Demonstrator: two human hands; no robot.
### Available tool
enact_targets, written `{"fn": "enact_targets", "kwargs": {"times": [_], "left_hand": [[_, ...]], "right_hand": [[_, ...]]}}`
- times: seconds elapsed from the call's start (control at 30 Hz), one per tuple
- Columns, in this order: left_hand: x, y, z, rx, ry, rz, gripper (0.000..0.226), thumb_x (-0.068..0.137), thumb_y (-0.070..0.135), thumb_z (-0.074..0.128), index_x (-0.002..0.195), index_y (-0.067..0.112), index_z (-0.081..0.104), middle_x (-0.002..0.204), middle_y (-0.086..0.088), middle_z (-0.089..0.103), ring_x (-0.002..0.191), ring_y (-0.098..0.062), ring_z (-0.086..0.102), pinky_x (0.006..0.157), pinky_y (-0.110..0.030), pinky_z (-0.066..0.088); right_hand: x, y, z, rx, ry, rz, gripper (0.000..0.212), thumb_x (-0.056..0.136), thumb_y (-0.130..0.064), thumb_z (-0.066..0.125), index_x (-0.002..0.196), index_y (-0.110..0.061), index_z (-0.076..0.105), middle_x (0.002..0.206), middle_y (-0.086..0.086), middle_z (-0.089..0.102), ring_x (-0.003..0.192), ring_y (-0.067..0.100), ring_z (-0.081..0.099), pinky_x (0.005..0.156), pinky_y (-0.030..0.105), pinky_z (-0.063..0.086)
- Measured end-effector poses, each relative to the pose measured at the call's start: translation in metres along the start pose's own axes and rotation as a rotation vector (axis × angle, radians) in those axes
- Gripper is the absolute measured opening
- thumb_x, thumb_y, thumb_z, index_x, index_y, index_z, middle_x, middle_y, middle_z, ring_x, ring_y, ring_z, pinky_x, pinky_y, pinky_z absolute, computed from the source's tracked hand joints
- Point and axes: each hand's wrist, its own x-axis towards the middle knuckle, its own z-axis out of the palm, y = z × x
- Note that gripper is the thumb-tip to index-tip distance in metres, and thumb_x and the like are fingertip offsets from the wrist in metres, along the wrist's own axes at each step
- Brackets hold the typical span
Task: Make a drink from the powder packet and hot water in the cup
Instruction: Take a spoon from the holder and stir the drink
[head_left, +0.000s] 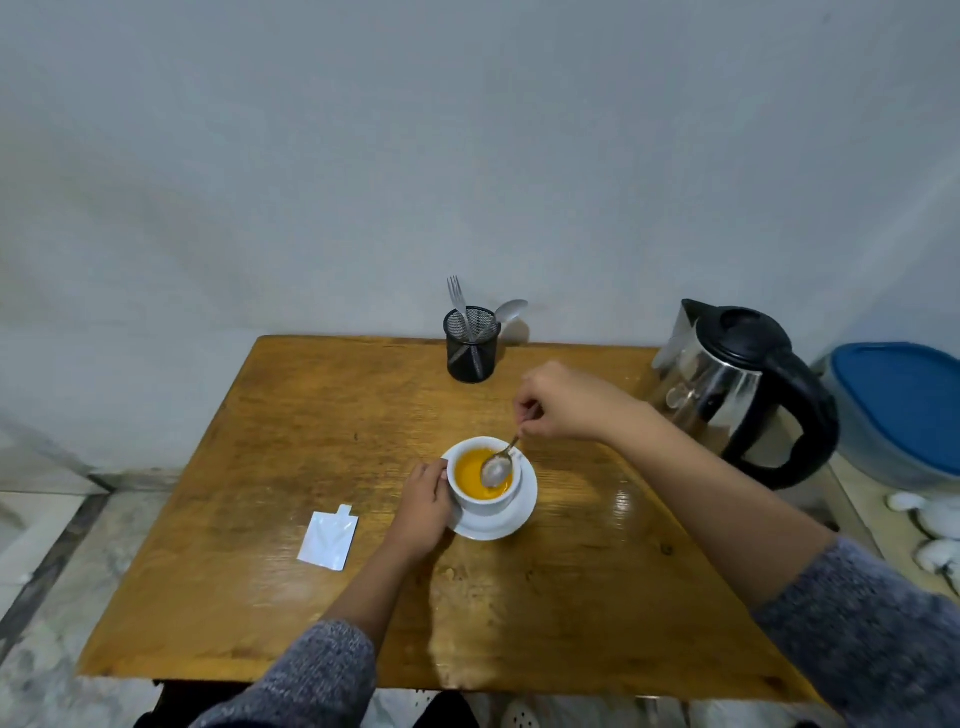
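Stirring step: right hand (566, 402) pinching spoon (498, 464) over orange drink, left hand (423, 501) gripping cup (480, 501); next, likely set spoon down.

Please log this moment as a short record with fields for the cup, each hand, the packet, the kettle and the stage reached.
cup: white cup on a saucer, filled with orange liquid
left hand: left hand holds the cup's side
right hand: right hand holds a spoon with its bowl at the liquid's surface
packet: white packet lies flat on the table, left of the cup
kettle: kettle stands at the right, lid closed
stage: looks like stirring
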Motion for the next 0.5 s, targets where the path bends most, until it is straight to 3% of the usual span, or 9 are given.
{"fn": "enact_targets", "kwargs": {"times": [0.13,0.23,0.37,0.5], "left_hand": [[0.002,-0.001,-0.002,-0.005,-0.028,-0.019,0.030,0.098,0.024,0.035,0.122,0.018,0.051,0.119,-0.009,0.052,0.107,-0.017,0.047,0.092,-0.028,0.035],[0.003,-0.001,-0.003,0.005,-0.036,-0.022,0.031,0.098,0.024,0.034,0.122,0.015,0.052,0.121,-0.010,0.052,0.108,-0.018,0.047,0.093,-0.029,0.035],[0.003,-0.001,-0.004,0.015,-0.044,-0.019,0.031,0.098,0.023,0.034,0.121,0.014,0.052,0.120,-0.011,0.052,0.107,-0.018,0.046,0.092,-0.028,0.035],[0.003,-0.001,-0.003,0.030,-0.034,-0.007,0.031,0.098,0.021,0.033,0.119,0.012,0.053,0.118,-0.012,0.053,0.107,-0.021,0.047,0.091,-0.029,0.036]], "right_hand": [[0.002,-0.006,0.017,0.237,0.067,0.069,0.007,0.076,-0.019,0.076,0.079,-0.013,0.074,0.074,-0.003,0.069,0.065,0.002,0.059,0.061,0.021,0.049],[0.005,-0.010,0.026,0.369,0.119,0.085,0.013,0.083,-0.022,0.070,0.085,-0.010,0.073,0.078,0.001,0.071,0.069,0.009,0.062,0.061,0.021,0.046],[0.004,-0.019,0.030,0.304,0.037,-0.064,0.019,0.091,-0.024,0.059,0.095,-0.009,0.070,0.094,0.006,0.070,0.085,0.017,0.062,0.076,0.033,0.051],[0.004,-0.022,0.032,0.098,-0.064,-0.215,0.021,0.095,-0.023,0.052,0.102,-0.011,0.067,0.102,0.006,0.067,0.092,0.017,0.058,0.080,0.035,0.050]]}}
